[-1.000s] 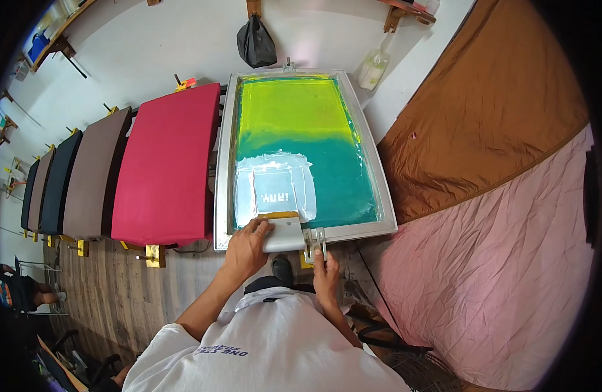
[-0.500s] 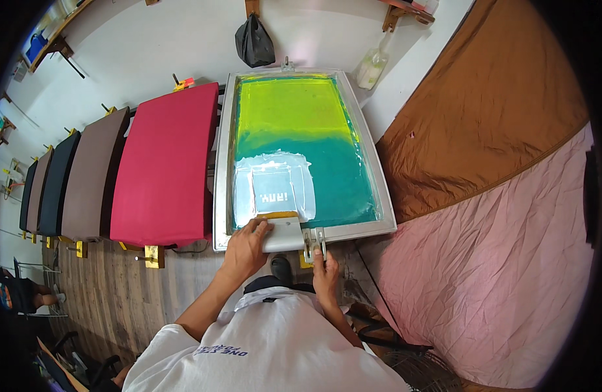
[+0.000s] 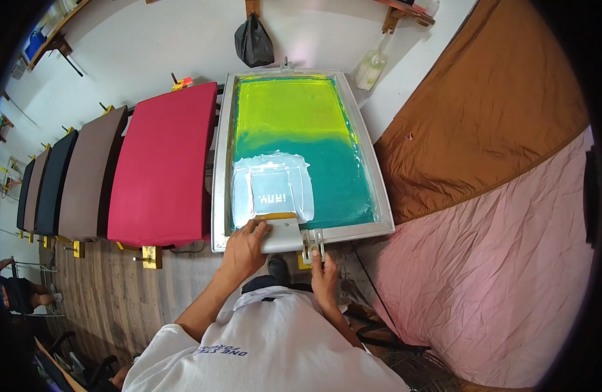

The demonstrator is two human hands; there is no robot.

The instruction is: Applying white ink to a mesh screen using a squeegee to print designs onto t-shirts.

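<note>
A screen-printing frame (image 3: 382,196) with a pale metal rim lies in front of me. Its mesh is teal near me and yellow-green at the far end, and white ink surrounds a pale lettered patch (image 3: 269,183) at the near left. My left hand (image 3: 245,247) is closed on the left end of a squeegee (image 3: 283,239) with a metal holder and a brownish-yellow blade, resting at the near rim. Just right of it, my right hand (image 3: 324,271) grips a metal bracket (image 3: 313,245) at the frame's near edge, thumb on top.
Left of the frame stands a row of padded boards: a red one (image 3: 162,166), then brown (image 3: 92,173) and dark ones. Yellow blocks (image 3: 151,257) jut from their near ends. A black bag (image 3: 254,40) hangs on the wall. Brown and pink fabric (image 3: 444,287) drapes at right.
The scene has shifted very slightly left in the picture. Both hands keep their hold, and the squeegee stays at the near rim.
</note>
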